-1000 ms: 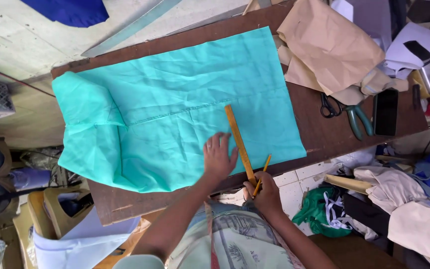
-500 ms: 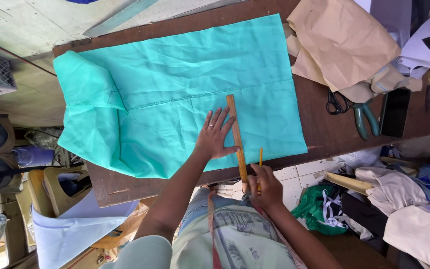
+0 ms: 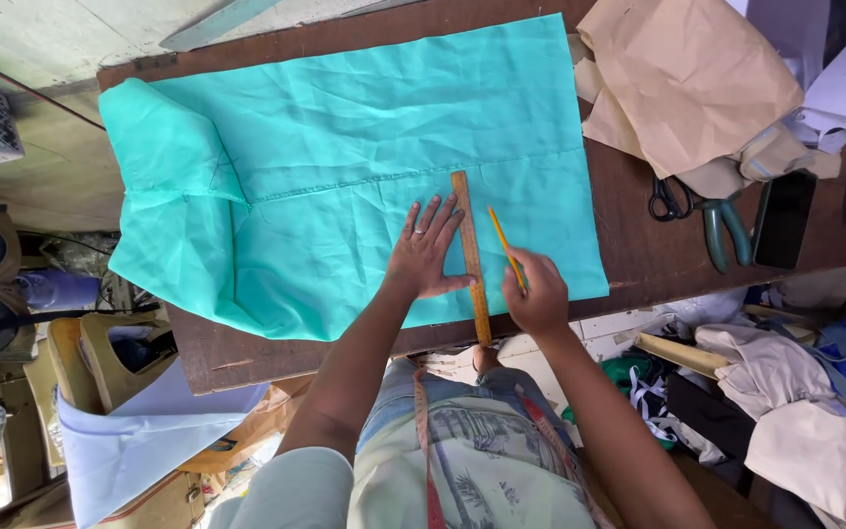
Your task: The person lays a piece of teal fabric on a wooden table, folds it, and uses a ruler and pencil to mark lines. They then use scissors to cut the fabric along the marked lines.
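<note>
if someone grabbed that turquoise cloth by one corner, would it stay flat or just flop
The turquoise cloth would probably flop: it is creased and droops over the table edge. It looks thin, so likely light. It may slide, since the left hand presses the wooden ruler onto it.

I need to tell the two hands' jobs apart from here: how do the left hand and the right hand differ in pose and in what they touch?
The left hand lies flat with fingers spread, pressing the wooden ruler and the turquoise cloth; the right hand is curled into a grip around a yellow pencil. The left hand holds nothing, the right hand holds the pencil slanted. The left hand sits left of the ruler, the right hand on its other side. Both are over the cloth's near edge.
</note>
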